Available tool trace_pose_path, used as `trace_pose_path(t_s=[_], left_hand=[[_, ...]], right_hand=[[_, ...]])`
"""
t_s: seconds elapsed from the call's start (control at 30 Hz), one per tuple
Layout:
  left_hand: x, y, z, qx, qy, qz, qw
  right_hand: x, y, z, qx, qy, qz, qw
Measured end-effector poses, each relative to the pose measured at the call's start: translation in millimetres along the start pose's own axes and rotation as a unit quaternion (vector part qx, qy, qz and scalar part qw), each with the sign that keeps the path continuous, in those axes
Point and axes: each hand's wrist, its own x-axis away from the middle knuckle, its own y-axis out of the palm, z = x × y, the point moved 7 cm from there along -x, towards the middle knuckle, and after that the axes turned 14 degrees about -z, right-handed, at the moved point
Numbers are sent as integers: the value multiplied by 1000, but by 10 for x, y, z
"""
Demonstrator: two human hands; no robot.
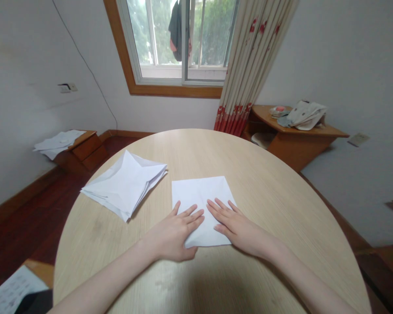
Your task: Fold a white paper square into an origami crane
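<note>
A roughly square white sheet of paper [203,192] lies flat on the round wooden table [265,187]. My left hand [178,233] rests on its left side with the fingers spread, the thumb near the bottom edge. On the right side of the sheet lies my right hand [234,224], palm down, fingers apart. The fingertips of both hands come close together near the middle of the paper without touching. Further left on the table is a stack of folded white papers [127,183] with pointed corners and raised creases.
Behind the table, a patterned curtain [245,74] hangs beside a window. A corner shelf [281,139] with a cloth bag [304,114] stands at the right. Papers [60,141] lie on a small cabinet [87,150] at the left. The table's curved edge surrounds the work area.
</note>
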Motion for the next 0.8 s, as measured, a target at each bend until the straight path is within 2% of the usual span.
trace_pose_path(t_s=[0.17,0.3,0.43,0.53,0.63,0.8], left_hand=[[45,-14,40,-37,-3,-13,999],[124,-146,14,3,-4,-2,1000],[216,-350,-69,108,21,45,993],[230,-407,-195,187,16,81,979],[196,-391,-323,269,10,145,952],[76,-264,-438,331,-3,182,926]], right_hand=[[18,-21,-44,-33,-7,-18,999],[47,-37,-26,-41,-21,-3,999],[76,-76,44,-43,-32,2,999],[102,-126,85,-54,-57,-9,997],[146,-204,94,-80,-99,-6,992],[220,-291,157,-169,-121,-10,978]])
